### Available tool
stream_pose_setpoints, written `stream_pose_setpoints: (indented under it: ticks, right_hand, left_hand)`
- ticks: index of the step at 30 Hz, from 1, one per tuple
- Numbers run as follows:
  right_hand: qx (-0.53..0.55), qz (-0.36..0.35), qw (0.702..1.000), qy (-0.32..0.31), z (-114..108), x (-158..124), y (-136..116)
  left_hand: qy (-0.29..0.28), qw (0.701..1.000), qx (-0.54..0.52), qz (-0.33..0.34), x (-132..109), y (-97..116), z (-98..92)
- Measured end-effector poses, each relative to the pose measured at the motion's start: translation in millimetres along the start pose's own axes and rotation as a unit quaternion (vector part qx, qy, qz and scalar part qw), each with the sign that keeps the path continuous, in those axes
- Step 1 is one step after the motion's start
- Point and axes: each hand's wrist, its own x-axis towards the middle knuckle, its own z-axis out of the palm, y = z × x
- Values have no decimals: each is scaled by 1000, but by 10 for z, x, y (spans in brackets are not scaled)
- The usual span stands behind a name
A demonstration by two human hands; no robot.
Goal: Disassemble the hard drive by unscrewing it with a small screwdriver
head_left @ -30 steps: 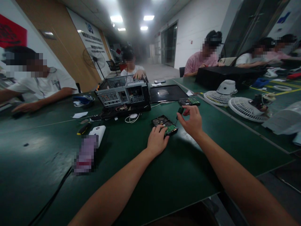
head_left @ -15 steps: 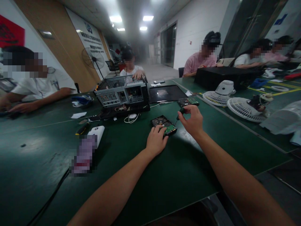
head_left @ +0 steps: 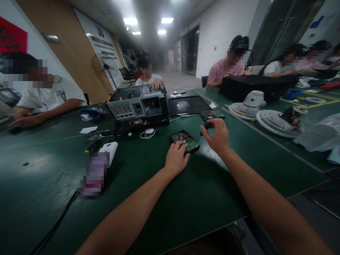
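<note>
A hard drive (head_left: 182,136) lies on the green table with its circuit board facing up. My left hand (head_left: 177,157) grips its near edge, the fingertips resting over the green board and the thumb along the side. In my right hand (head_left: 217,134) is a screwdriver (head_left: 203,128) with a dark handle, pinched between thumb and fingers. Its thin shaft slants down to the right-hand edge of the drive; whether the tip sits in a screw is too small to tell. Just beyond my right hand lies a second hard drive (head_left: 212,115), its board also facing up.
An opened computer case (head_left: 138,106) stands ahead, beside a black panel (head_left: 188,105). White fan parts (head_left: 276,122) lie to the right. At left are a phone-like device (head_left: 98,170) with a cable and a yellow-black tool (head_left: 92,145). Co-workers sit around the table.
My hands, the hard drive and the screwdriver have hardly moved. At the far left, a co-worker's hands have shifted slightly.
</note>
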Motion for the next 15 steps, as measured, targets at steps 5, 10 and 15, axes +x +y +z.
stream_pose_setpoints:
  ticks: [5,10,15]
  right_hand:
    - [21,-16,999,-29,-28,15,-95]
    - [24,-15,999,-24,-15,20,-123]
    - [16,0,1000,-4,-1,3,-70]
  left_hand:
    - [-6,1000,-1,-5,0,8,-15]
    - [-9,1000,-2,-3,1,12,-15]
    - [-6,1000,3,-1,-3,2,-5]
